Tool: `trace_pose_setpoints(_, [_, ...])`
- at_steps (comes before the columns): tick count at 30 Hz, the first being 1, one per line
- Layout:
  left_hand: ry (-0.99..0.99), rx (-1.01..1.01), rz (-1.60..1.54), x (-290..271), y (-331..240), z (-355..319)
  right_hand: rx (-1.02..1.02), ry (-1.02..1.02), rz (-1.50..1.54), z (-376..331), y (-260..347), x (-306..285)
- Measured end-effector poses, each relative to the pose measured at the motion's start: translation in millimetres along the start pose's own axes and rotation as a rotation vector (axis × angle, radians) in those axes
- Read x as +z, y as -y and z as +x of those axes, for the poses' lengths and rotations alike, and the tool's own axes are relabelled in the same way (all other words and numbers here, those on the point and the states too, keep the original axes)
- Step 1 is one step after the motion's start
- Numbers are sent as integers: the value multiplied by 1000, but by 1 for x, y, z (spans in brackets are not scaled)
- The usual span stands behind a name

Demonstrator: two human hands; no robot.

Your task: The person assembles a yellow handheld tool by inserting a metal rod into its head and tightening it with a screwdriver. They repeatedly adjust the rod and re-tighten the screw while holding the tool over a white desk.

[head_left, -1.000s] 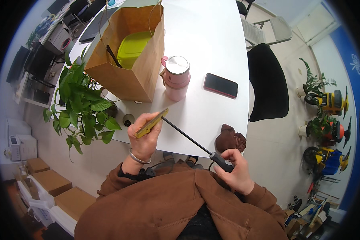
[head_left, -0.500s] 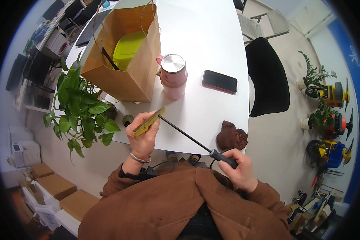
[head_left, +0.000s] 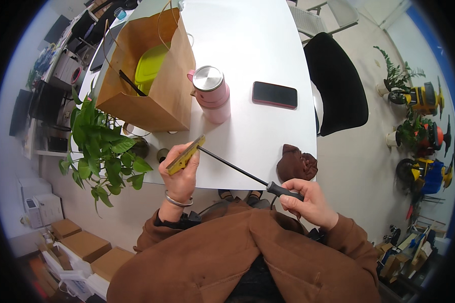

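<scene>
My left hand [head_left: 179, 178] is closed round a flat yellow bar-like piece [head_left: 185, 157], held tilted above the table's near edge. In my right hand [head_left: 312, 204] is a screwdriver [head_left: 233, 166] with a dark grey handle and a long black shaft. The fingers pinch the handle's rear part. The shaft points up and left, its tip meeting the yellow piece near the upper end; whether it sits in a screw is too small to tell. A bunched brown cloth-like item [head_left: 295, 163] lies just beyond my right hand.
On the white table [head_left: 247, 45] stand a pink tumbler [head_left: 215, 103] and a paper bag [head_left: 162, 103] holding a lime-green box [head_left: 151, 64]. A phone [head_left: 274, 95] lies to the right. A leafy plant [head_left: 103, 144] overhangs the left edge; a black chair [head_left: 336, 86] adjoins the right edge.
My right hand's fingers have shifted on the screwdriver handle, now extended more along it. The tip remains against the yellow piece. The whole view has shifted slightly.
</scene>
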State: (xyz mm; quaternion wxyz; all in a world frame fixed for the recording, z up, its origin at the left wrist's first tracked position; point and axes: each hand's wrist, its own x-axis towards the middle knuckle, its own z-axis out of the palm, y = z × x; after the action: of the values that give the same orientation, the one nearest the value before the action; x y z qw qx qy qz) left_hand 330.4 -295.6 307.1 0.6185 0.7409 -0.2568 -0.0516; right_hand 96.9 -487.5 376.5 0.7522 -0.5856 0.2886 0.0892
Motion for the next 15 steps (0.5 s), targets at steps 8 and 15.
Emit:
trace_pose_setpoints(8, [4,61,54,5,1,-3,-429,-249,-631,-4,-9,14])
trace_pose_setpoints(15, [53,107,123,2,2,-3,162,64,131,-1,-10,-2])
